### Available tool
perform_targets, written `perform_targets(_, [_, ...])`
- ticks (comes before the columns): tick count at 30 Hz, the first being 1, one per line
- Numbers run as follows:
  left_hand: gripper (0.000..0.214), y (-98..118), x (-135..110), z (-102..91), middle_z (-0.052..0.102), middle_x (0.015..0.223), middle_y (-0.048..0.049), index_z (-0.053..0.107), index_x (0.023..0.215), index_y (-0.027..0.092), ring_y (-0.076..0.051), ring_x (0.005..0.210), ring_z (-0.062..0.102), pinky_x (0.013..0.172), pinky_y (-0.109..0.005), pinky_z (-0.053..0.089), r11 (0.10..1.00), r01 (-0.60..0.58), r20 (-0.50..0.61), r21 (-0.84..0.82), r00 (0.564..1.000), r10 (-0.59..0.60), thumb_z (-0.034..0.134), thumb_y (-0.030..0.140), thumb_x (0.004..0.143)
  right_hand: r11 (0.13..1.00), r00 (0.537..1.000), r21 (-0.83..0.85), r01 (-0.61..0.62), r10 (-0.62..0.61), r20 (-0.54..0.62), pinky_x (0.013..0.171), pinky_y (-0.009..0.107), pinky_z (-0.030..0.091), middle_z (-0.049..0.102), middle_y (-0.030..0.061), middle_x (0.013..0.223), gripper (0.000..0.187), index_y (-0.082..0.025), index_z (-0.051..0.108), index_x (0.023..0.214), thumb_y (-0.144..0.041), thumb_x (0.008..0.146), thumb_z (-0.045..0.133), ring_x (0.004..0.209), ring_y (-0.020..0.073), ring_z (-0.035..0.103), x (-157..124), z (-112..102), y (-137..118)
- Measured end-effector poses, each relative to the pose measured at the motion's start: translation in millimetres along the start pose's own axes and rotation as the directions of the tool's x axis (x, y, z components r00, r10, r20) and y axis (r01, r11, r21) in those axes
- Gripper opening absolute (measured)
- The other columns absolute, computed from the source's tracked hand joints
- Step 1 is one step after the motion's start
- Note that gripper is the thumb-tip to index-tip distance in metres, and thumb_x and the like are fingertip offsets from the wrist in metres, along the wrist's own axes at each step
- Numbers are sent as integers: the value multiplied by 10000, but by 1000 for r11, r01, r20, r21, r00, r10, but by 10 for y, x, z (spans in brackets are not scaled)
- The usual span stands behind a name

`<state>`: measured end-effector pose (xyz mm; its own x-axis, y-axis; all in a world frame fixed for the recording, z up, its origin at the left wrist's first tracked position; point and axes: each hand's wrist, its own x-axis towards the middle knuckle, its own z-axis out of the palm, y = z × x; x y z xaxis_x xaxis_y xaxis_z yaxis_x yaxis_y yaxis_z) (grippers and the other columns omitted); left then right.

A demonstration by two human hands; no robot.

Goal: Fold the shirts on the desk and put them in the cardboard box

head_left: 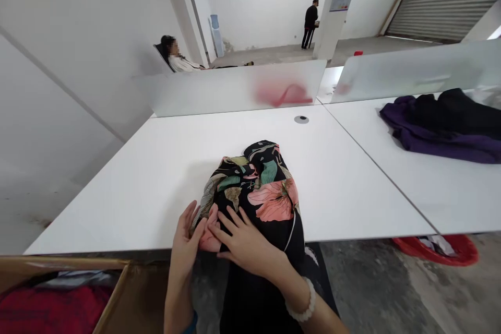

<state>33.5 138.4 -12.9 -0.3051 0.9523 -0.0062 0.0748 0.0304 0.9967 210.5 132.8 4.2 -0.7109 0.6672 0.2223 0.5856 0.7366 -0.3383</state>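
On the bench [156, 182], the floral cloth [270, 201] points lengthwise forward. The left hand [185, 245] curls at its edge, grip unclear; the right hand [248, 242] spreads on top.

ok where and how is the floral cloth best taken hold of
Probably pinch the floral cloth from above at its far end, where loose folds bunch up; the left hand and right hand are at its nearer part.

2 bare hands [183, 242] [246, 245], 1 floral-print garment [276, 201], lower center. 2 frosted partitions [215, 88] [410, 70], mid-frame. 2 other people [183, 64] [310, 18], 1 water dispenser [217, 42], top. 1 cardboard box [70, 263], lower left. 1 red basin [468, 258], lower right.
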Motion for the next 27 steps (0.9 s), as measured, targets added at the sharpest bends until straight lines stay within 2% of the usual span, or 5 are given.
perform_targets(11, [406,458,111,161,552,1330,-72,615,1150,256,-275,1272,453,1085,-460,330,703,-397,313,590,915,254,440,481,861,916,907,-123,-381,345,-242,1079,574,289,396,127,1459,481,-194,491,1358,-360,910,540,1374,321,293,-668,-255,358])
perform_targets(13, [401,680,184,402,592,1289,-40,597,1198,287,-242,1215,513,1054,-408,379,680,-523,561,514,804,195,403,460,893,906,906,-156,-394,353,-233,1075,567,298,394,129,1459,500,-197,495,1357,-371,894,565,1370,329,298,-737,-123,434])
perform_targets(17, [444,706,386,1066,518,1384,-25,516,1309,277,-181,1292,449,1086,-340,340,630,-743,939,224,337,64,311,425,944,904,907,-167,-395,354,-226,1083,547,294,405,127,1454,484,-201,503,1352,-363,899,555,1363,327,313,-818,-26,428])
perform_targets(19, [459,543,555,1311,464,1431,-37,521,1305,257,-188,1357,359,1109,-333,296,538,-825,967,172,245,68,383,461,917,902,904,-161,-401,361,-229,1082,554,290,427,126,1439,471,-208,521,1336,-367,895,561,1354,334,329,-838,-38,405])
perform_targets(27, [620,429,1587,1055,456,1415,-172,453,1324,106,-271,1353,352,1090,-425,273,363,-644,659,674,745,99,242,513,907,900,891,-98,-424,395,-223,1092,551,260,399,113,1462,515,-272,449,1388,-392,899,554,1376,316,289,-874,-31,409])
